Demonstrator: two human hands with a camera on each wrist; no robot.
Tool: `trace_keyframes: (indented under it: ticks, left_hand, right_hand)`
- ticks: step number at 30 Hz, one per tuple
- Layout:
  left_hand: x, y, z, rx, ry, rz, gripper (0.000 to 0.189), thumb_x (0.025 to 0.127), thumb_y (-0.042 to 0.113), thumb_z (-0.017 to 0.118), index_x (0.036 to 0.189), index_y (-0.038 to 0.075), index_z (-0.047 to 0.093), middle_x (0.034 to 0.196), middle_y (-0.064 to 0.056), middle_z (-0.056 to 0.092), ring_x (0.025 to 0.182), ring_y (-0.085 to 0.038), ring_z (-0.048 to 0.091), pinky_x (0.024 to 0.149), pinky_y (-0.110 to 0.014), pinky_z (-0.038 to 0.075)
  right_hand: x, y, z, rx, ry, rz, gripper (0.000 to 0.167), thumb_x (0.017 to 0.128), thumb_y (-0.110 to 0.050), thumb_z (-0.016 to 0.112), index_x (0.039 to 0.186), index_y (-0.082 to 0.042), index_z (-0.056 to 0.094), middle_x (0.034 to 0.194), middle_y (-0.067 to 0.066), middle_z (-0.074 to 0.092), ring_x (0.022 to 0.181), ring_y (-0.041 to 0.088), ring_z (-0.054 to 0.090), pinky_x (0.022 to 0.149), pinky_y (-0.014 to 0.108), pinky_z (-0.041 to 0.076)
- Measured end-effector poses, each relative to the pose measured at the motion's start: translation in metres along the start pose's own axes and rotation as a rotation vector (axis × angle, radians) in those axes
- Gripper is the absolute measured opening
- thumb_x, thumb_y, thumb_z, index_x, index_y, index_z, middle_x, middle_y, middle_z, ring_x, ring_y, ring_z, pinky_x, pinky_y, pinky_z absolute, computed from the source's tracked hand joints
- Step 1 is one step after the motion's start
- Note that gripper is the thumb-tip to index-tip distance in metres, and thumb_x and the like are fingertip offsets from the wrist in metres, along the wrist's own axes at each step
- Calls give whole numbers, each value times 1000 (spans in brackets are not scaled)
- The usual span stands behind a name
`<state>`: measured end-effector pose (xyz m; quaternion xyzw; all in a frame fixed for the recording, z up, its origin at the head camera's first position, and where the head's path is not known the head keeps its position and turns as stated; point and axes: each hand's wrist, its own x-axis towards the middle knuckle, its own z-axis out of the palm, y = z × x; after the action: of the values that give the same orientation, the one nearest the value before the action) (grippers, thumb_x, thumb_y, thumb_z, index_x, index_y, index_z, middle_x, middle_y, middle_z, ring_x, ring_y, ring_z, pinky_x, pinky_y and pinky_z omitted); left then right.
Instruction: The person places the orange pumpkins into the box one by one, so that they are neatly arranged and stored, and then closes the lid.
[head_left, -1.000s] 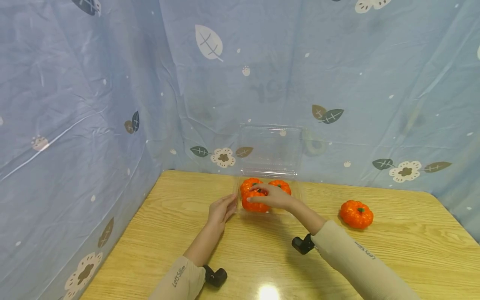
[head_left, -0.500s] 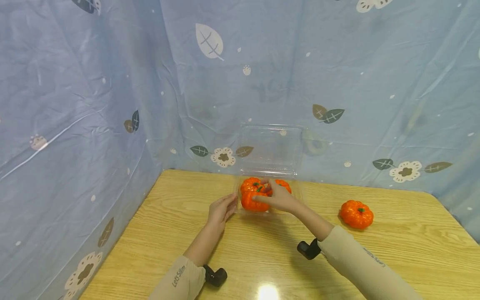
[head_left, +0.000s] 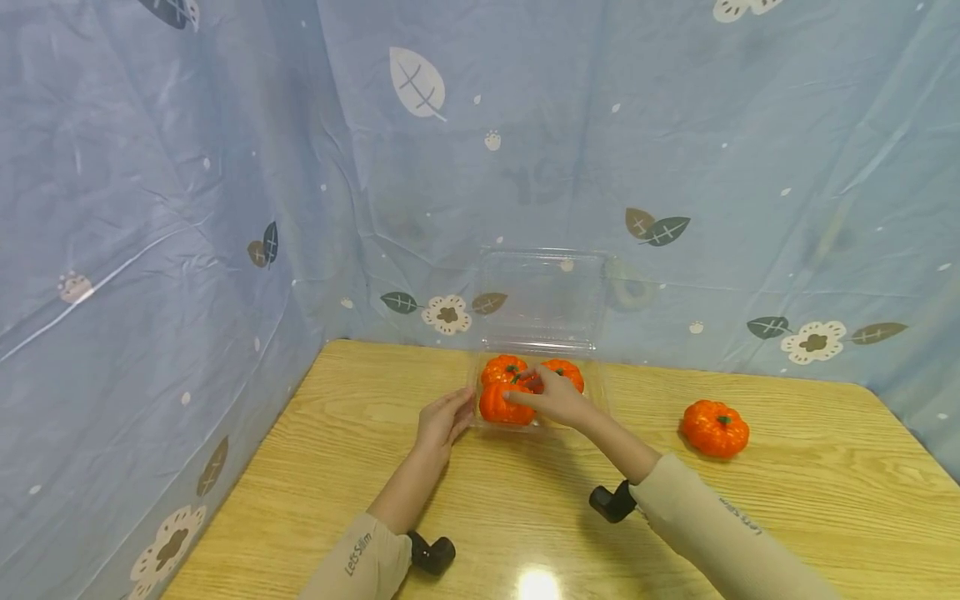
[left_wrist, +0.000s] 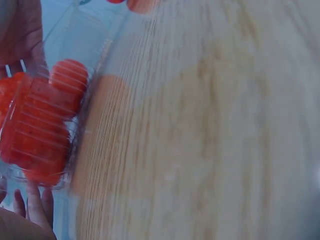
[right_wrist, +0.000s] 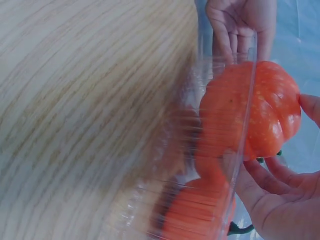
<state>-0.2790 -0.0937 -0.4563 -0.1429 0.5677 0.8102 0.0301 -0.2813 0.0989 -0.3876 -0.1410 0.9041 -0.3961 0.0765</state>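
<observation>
My right hand holds an orange toy pumpkin at the front left of a clear plastic clamshell box. In the right wrist view its thumb and fingers reach round this pumpkin, which sits tilted and shows above the box rim. Two more pumpkins are in the box: one behind on the left, the other at the back right, partly hidden by the right hand. My left hand rests at the box's left side with extended fingers; the left wrist view has these fingers against its wall.
The box's transparent lid stands raised at the back, close to the blue patterned curtain. Another orange pumpkin lies on the wooden table to the right of the box.
The right hand first drew back a little to the right, uncovering the green stem, then shifted slightly left with the front pumpkin. The left hand has stayed at the box.
</observation>
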Motion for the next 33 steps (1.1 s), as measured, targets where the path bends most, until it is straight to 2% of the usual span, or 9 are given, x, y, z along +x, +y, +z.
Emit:
trace_keyframes:
  ticks: [4,10,18,22,28,30,33]
  left_hand:
    - [0,0,0,-5,6,2,38,84,20,69,113,-4,61,93,-2,69,83,-9,64,81,-24,55]
    - [0,-2,0,0,9,5,38,84,20,69,112,-4,61,92,-2,69,82,-9,63,77,-22,55]
    - [1,-2,1,-2,22,10,36,84,19,68,111,-4,62,90,-1,69,82,-9,63,74,-21,55]
    - [1,-1,2,-4,16,9,35,84,18,68,111,-4,62,92,-3,70,84,-10,64,76,-22,55]
    - [0,-1,1,-9,17,12,35,84,17,69,111,-4,62,90,-1,70,82,-10,63,78,-23,55]
    - [0,-1,1,-6,14,11,36,84,18,69,111,-4,62,91,-1,70,81,-9,63,78,-23,55]
    - [0,-1,1,-5,9,9,37,84,18,69,112,-4,62,92,-2,70,81,-8,63,77,-22,55]
  right_hand:
    - [2,3,3,15,15,43,56,82,-47,64,117,-4,54,116,14,60,107,31,55,86,42,51]
    - [4,9,8,43,9,89,54,83,-48,63,114,-5,55,113,15,59,100,28,57,79,38,52]
    - [3,9,10,56,21,85,51,84,-45,63,113,-4,55,109,16,59,94,26,56,74,35,52]
    - [2,8,5,46,9,91,55,84,-48,61,115,-3,54,100,13,60,86,23,56,68,31,50]
    - [-1,2,-7,85,-63,101,56,85,-49,60,116,-3,51,90,9,61,80,24,58,69,34,51]
    - [-3,0,-11,105,-107,102,55,86,-46,59,118,-2,49,81,8,58,72,22,55,68,35,50]
    - [-7,-2,-17,95,-163,103,59,87,-44,59,123,-1,45,81,7,55,72,21,51,67,34,47]
